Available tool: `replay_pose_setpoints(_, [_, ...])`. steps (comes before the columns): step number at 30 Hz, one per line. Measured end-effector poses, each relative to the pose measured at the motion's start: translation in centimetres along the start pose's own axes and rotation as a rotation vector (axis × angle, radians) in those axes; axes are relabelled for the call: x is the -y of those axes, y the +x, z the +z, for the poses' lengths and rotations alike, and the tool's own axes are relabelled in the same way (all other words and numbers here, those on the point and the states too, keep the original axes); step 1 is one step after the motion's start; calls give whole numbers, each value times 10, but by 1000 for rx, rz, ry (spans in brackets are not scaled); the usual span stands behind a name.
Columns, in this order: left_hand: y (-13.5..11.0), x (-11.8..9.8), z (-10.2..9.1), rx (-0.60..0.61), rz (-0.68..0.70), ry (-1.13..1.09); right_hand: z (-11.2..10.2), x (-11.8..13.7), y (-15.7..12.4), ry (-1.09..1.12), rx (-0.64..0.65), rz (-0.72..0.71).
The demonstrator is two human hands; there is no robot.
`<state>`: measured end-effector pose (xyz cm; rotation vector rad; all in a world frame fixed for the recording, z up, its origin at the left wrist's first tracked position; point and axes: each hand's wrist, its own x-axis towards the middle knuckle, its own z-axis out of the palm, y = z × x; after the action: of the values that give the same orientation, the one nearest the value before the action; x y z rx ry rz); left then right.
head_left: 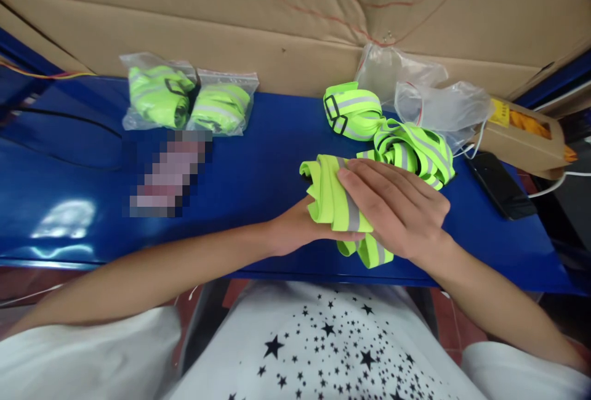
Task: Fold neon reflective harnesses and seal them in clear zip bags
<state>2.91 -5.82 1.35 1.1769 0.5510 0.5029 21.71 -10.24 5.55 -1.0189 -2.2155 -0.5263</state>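
Note:
A folded neon-yellow reflective band (329,194) with a grey stripe is pressed between my hands above the blue table (258,160). My left hand (295,228) holds it from underneath, fingers mostly hidden. My right hand (397,209) lies over it with fingers flat and together, clasping the band. A loose end of the band hangs below my right palm. Just behind lie two more loose bands, one coiled (353,111) with black buckles and one bunched (413,151).
Two sealed clear bags with folded bands (159,95) (221,108) lie at the back left. Empty plastic bags (434,98), a cardboard box (521,138) and a black phone (498,184) sit at the right. Cardboard lines the back. A blurred patch (168,172) is on the table.

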Motion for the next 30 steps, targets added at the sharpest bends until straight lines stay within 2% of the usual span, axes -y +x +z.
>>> replay_pose_setpoints(4, [-2, 2, 10, 83, -64, -109, 14, 6, 0, 35, -62, 85])
replay_pose_setpoints(7, [-2, -1, 13, 96, -57, -194, 21, 12, 2, 127, -129, 169])
replay_pose_setpoints(10, [-1, -8, 11, 95, -61, -206, 20, 11, 4, 184, -115, 246])
replay_pose_setpoints(13, [0, -17, 2, 74, -107, -52, 12, 5, 5, 210, -49, 326])
replay_pose_setpoints(18, [1, -30, -26, 222, -76, 390, -5, 1, 10, 382, 3, 536])
replay_pose_setpoints(23, [-1, -22, -30, 85, 136, 457, -5, 1, 14, 721, 83, 746])
replay_pose_setpoints(26, [-4, -14, -26, 118, 208, 573, 3, -8, 12, 1021, 250, 923])
replay_pose_setpoints(27, [-5, -12, -24, 97, 228, 634, 6, -12, 11, 1134, 315, 983])
replay_pose_setpoints(30, [-5, -9, -23, -116, 376, 765, 13, -21, 8, 1355, 415, 1158])
